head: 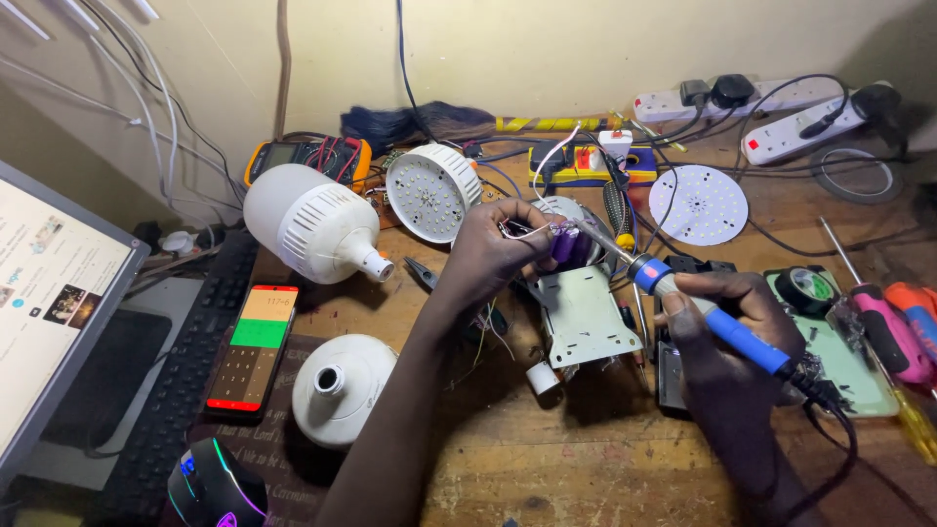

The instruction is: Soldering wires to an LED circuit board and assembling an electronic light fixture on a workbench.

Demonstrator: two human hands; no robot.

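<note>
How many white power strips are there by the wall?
2: one power strip lies along the wall at top right, another power strip angled just right of it. Others may be hidden beyond the edge.

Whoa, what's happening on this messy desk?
A person is soldering. The right hand holds a blue soldering iron, its tip up against a purple part with thin wires that the left hand pinches above a metal plate. Around them on the wooden desk lie white bulb shells, a round LED board, a phone, a tape roll and screwdrivers.
</note>
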